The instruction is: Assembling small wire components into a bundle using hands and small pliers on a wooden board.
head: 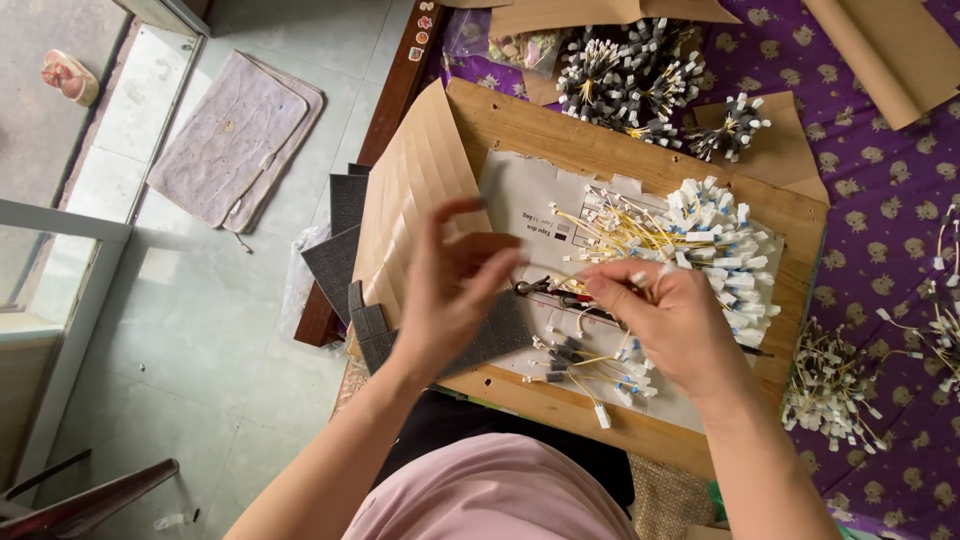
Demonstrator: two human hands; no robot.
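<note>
My left hand (450, 290) hovers over the left part of a wooden board (560, 135), fingers loosely curled, its thumb and forefinger pinching something small and dark that I cannot make out. My right hand (670, 320) is closed on a thin yellow wire with a white connector (640, 277), next to the left hand. A heap of yellow wires with white connectors (715, 235) lies on the white paper sheet (535, 200) just beyond my right hand. A few finished wires with dark sleeves (585, 365) rest near the board's front edge.
Dark grey foam sheets (350, 250) and folded brown paper (415, 190) lie left of the board. Bundles of black-sleeved wires (630, 75) sit at the back, more white-connector bundles (830, 390) on the purple cloth (880, 200) at right. A floor mat (235, 135) lies far left.
</note>
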